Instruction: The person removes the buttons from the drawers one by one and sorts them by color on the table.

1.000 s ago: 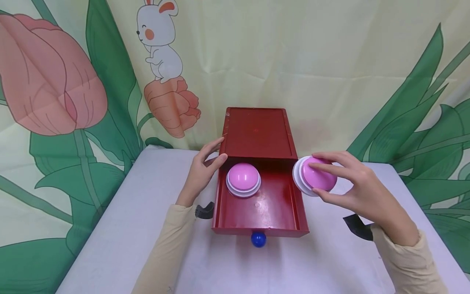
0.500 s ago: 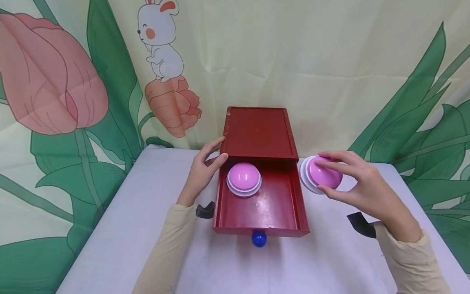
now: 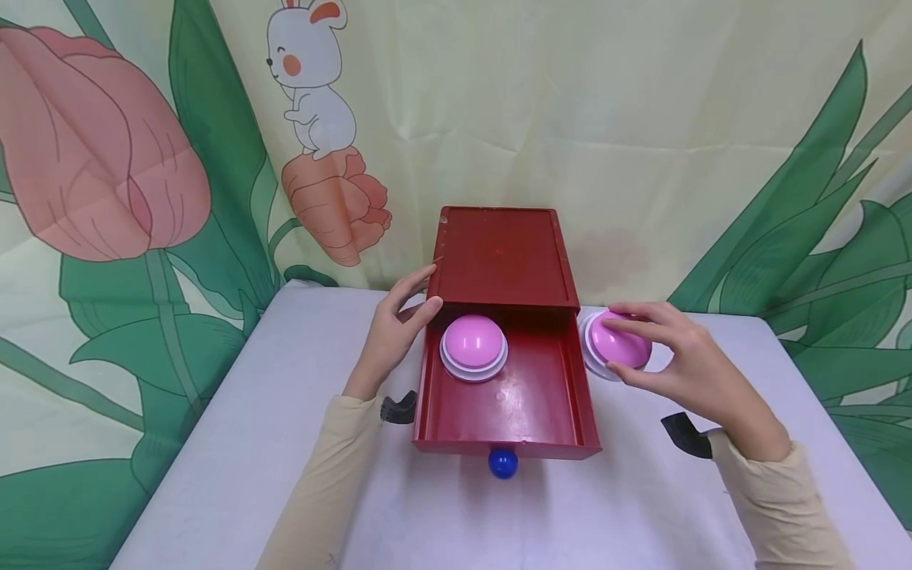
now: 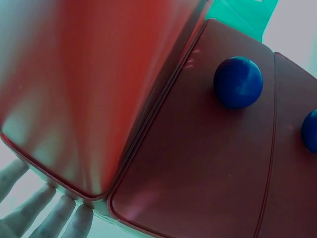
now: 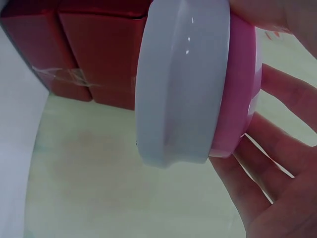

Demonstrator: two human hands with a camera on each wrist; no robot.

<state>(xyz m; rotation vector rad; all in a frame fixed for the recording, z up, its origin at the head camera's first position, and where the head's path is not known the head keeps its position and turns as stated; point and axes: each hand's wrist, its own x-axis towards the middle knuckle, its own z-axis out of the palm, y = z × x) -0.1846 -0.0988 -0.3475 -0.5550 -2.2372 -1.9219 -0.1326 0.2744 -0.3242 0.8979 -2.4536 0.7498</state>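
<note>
My right hand pinches a pink domed push button with a white base, fingertips and thumb around its dome. The button is tilted, its base facing left, just right of a pulled-out red drawer. The right wrist view shows the white base side-on. A second pink push button sits upright in the drawer's back left. My left hand rests against the left side of the red drawer box. Its fingers lie fairly straight along the edge in the left wrist view.
A blue knob sticks out from the drawer front. At the right edge of the left wrist view, another blue knob shows on a second red front. Behind the white table hangs a printed cloth.
My right hand with the push button moved slightly right, then back left and a little down. The left hand and the drawer have stayed in place.
</note>
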